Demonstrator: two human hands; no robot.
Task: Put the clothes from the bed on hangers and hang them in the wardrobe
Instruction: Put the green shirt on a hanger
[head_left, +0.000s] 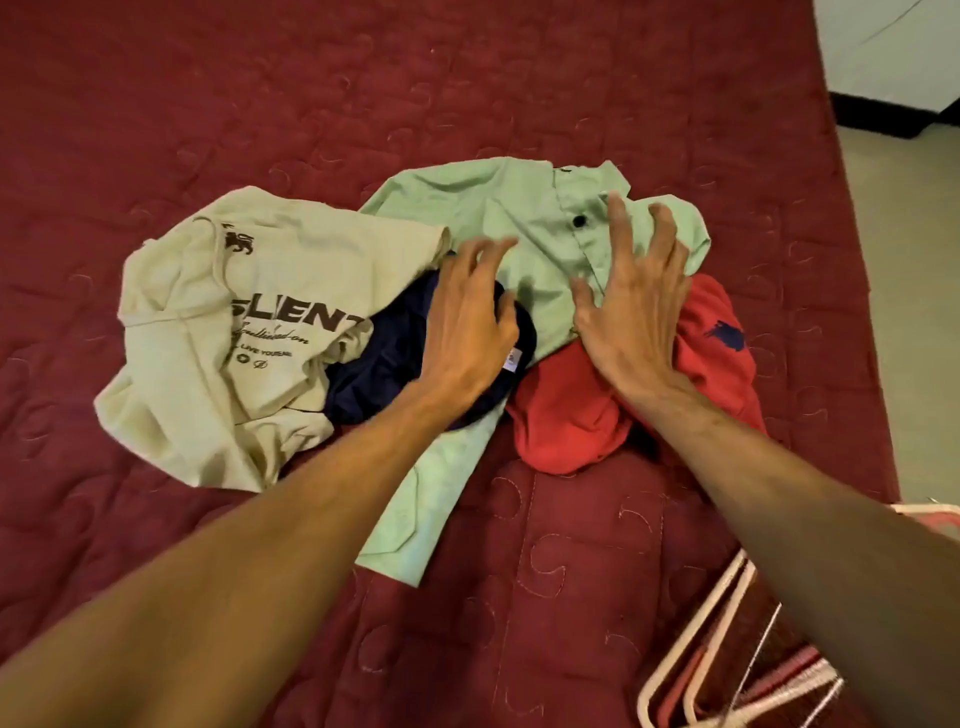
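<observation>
A: While both arms stretch across the bed (208, 104), any grip?
B: None: left hand (470, 332) and right hand (628, 312) are splayed wide, holding nothing; the green shirt (467, 202) lies right beneath both, mid-bed

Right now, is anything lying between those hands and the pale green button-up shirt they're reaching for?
Partly. The right hand rests on the pale green button-up shirt. Under the left hand, a crumpled dark navy garment lies across the shirt's middle. Whether the red polo shirt pins it is unclear.
</observation>
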